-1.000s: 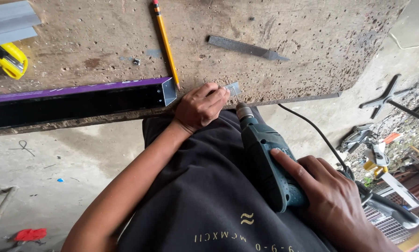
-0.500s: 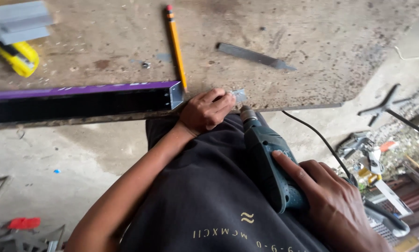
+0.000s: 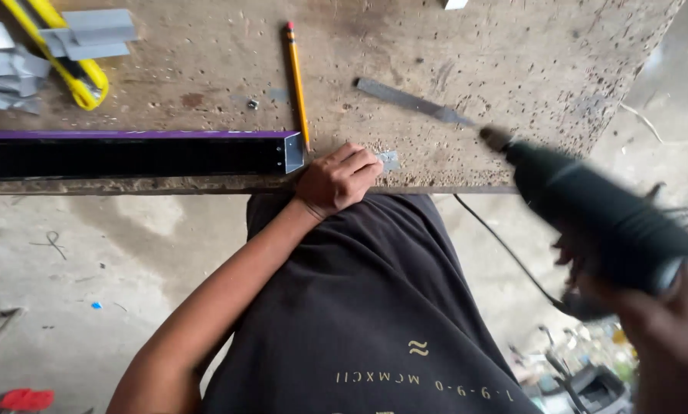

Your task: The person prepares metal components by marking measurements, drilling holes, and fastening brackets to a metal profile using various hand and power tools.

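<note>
My left hand [image 3: 336, 178] rests at the front edge of the worn wooden bench [image 3: 512, 69], fingers pressing a small grey metal piece [image 3: 388, 160] flat on it. Just left of that hand lies a long purple and black square tube [image 3: 129, 153], its open end facing the hand. My right hand [image 3: 666, 322] grips a dark green corded electric drill [image 3: 597, 215], raised at the right with its blurred tip pointing toward the bench, near a flat metal strip [image 3: 413, 101]. A yellow pencil [image 3: 296, 80] lies above the tube's end.
A yellow utility knife [image 3: 60, 54] and several grey metal offcuts [image 3: 91, 34] lie at the bench's far left. The drill's black cord [image 3: 505, 245] hangs down at the right. Tools clutter the concrete floor at lower right [image 3: 581, 376]; a red object [image 3: 24, 399] lies at lower left.
My right hand has lifted the drill from my lap up and to the right, level with the bench edge. The left hand stays on the small metal piece.
</note>
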